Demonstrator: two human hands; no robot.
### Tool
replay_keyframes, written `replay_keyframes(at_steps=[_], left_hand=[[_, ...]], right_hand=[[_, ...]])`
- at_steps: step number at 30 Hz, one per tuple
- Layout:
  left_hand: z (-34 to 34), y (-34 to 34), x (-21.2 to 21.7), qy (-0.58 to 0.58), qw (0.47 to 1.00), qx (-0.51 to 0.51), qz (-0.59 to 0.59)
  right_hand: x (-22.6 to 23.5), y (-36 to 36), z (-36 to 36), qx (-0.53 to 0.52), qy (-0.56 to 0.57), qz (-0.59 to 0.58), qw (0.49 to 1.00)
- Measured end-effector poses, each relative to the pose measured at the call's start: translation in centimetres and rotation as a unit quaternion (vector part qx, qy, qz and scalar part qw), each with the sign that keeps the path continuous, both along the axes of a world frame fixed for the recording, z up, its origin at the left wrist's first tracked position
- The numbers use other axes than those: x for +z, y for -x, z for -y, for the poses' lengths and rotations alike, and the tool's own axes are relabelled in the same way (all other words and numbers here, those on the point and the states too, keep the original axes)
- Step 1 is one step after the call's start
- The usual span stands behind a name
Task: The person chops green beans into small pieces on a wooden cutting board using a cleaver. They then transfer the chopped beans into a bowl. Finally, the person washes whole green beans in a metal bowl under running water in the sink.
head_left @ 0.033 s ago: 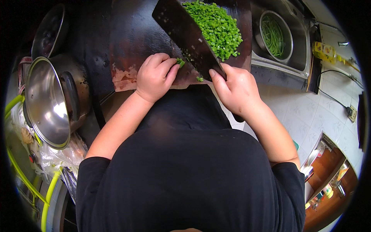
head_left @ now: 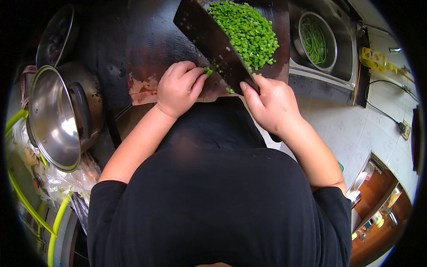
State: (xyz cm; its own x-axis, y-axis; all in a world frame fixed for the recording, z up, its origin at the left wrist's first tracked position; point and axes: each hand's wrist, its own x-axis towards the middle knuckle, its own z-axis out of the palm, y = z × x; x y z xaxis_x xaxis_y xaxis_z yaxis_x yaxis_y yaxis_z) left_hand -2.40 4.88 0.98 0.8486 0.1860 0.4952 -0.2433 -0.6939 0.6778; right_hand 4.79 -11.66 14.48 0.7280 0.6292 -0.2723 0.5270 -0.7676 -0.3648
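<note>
On a dark, worn cutting board [head_left: 151,44] lies a heap of chopped green vegetable pieces [head_left: 247,35]. My right hand [head_left: 273,104] grips the handle of a wide cleaver [head_left: 213,44], its thumb pressed near the base of the blade. The blade slants up and left, between the heap and my left hand [head_left: 179,86]. That hand rests on the board near its front edge, fingers curled. A short green stalk end [head_left: 207,71] pokes out at its fingertips, close to the blade. One small cut bit [head_left: 230,90] sits under the cleaver near the front edge.
Right of the board, a metal bowl [head_left: 333,49] of long green stalks in water stands in the sink [head_left: 351,75]. A yellow bottle [head_left: 372,60] is beside it. At left are a pot [head_left: 93,129] with a tilted metal lid [head_left: 53,115] and plastic bags [head_left: 66,182].
The cleaver's blade has shifted very slightly to the left. My left hand stays in place.
</note>
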Motion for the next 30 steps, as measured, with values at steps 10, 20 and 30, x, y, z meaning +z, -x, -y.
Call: replay_keyframes(at_steps=[10,20,30], left_hand=[[-0.1,0.0,-0.5,-0.015,1.000,-0.024,-0.008],[-0.1,0.0,-0.5,-0.006,1.000,0.011,0.019],[0.0,0.3,-0.3,-0.034,0.998,-0.049,-0.001]], right_hand=[[-0.1,1.0,-1.5,0.019,0.092,-0.009,0.996],[-0.6,-0.3,0.4,-0.037,0.021,-0.018,0.999],[-0.2,0.5,-0.5,0.041,0.085,0.008,0.996]])
